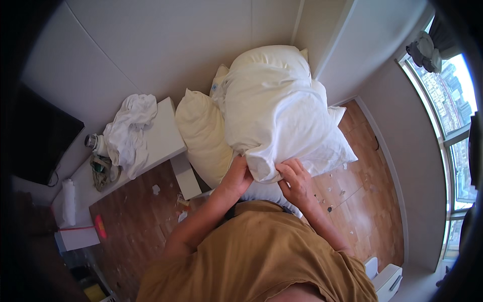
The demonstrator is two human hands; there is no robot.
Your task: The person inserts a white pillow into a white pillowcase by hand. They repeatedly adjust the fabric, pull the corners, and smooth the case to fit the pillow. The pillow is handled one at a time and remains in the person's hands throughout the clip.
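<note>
Before me a pillow in a white pillowcase (279, 109) lies on a pile of cream and white pillows. My left hand (240, 173) grips the near left edge of the white fabric, its fingertips partly hidden by the cloth. On the other side, my right hand (294, 175) pinches the near edge between thumb and fingers. A bulging fold of cloth lies between the two hands. A cream pillow (203, 132) leans at the pile's left side, and the corner of a white pillow (339, 151) sticks out on the right.
A white low cabinet (164, 132) on the left holds crumpled white cloth (132, 124), a metal-capped flask (96, 143) and a greyish cloth item (102, 171). Beyond hangs a black television screen (41, 132). Scraps litter the wooden floor (351, 204). Windows (445, 105) line the right wall.
</note>
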